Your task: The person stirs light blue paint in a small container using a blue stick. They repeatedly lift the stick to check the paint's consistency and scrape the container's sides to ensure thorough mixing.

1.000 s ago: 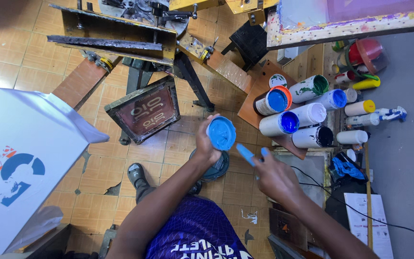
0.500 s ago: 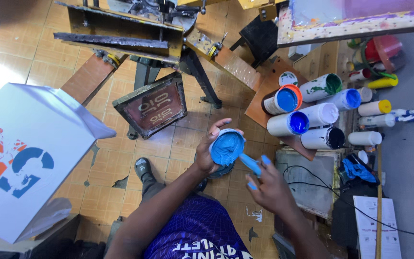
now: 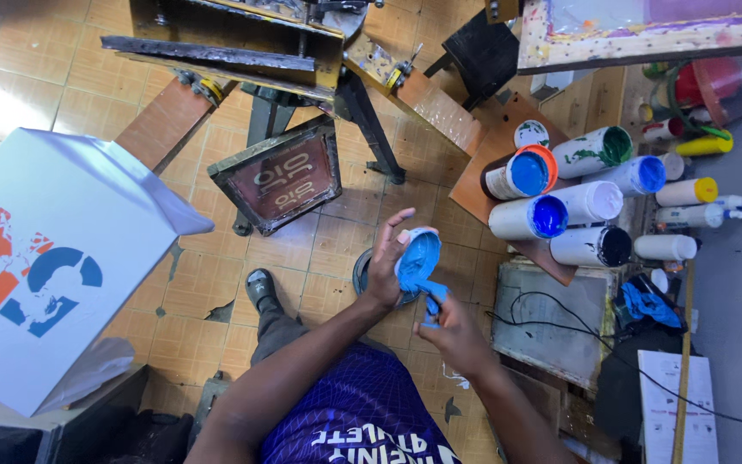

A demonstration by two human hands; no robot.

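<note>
Ink tubs (image 3: pixel 590 202) lay on their sides, stacked at right: white cylinders with blue, orange-rimmed, green, white and black ends facing the camera. Right of them were smaller bottles, one with a yellow cap (image 3: pixel 686 191). White shirt (image 3: pixel 40 266) at left on a platen carried an orange-and-blue print. Dark-framed screen (image 3: pixel 278 176) with a reddish mesh stood centre, on the tiled floor (image 3: pixel 208 283). White paper sheet (image 3: pixel 678 404) sat near right.

Left hand (image 3: pixel 386 262) was cupped round a small round tub of blue ink (image 3: pixel 418 256), fingers curled on its rim, held centre above the floor. Right hand (image 3: pixel 453 331) was closed round a blue-coated spatula (image 3: pixel 429 292), tip in the tub.
</note>
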